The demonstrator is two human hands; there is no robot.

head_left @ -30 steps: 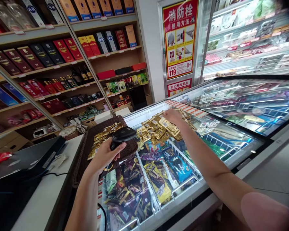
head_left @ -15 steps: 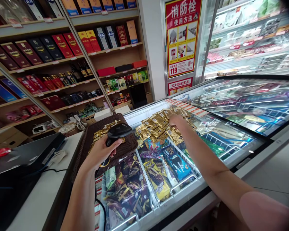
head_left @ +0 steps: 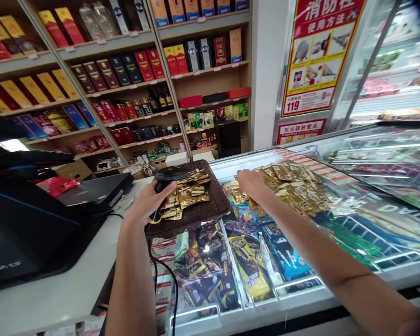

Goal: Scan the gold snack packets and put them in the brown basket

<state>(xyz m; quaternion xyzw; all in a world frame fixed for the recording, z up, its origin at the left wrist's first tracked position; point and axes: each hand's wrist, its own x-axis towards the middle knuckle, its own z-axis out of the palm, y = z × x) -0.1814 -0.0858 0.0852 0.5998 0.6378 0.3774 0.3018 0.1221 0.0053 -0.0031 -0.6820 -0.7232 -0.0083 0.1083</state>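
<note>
My left hand [head_left: 147, 203] grips a black barcode scanner [head_left: 171, 174], its cable [head_left: 161, 270] hanging down, just left of a brown woven tray [head_left: 203, 214] that holds several gold sachets [head_left: 187, 193]. My right hand [head_left: 250, 183] rests palm down on the left end of a heap of gold sachets [head_left: 294, 186] lying on the glass lid of the chest freezer [head_left: 336, 219]. Its fingers curl over the sachets; whether it grips one I cannot make out.
A white counter [head_left: 56, 294] carries a black screen [head_left: 17, 233] at the left. Ice cream packs [head_left: 245, 261] fill the freezer baskets below. Shelves of boxed goods [head_left: 133, 70] stand behind, and a red fire-hydrant notice [head_left: 318, 56] hangs on the pillar.
The view swung left. My right hand drew back leftward to the near end of the sachet heap. My left hand with the scanner moved to the tray's left edge.
</note>
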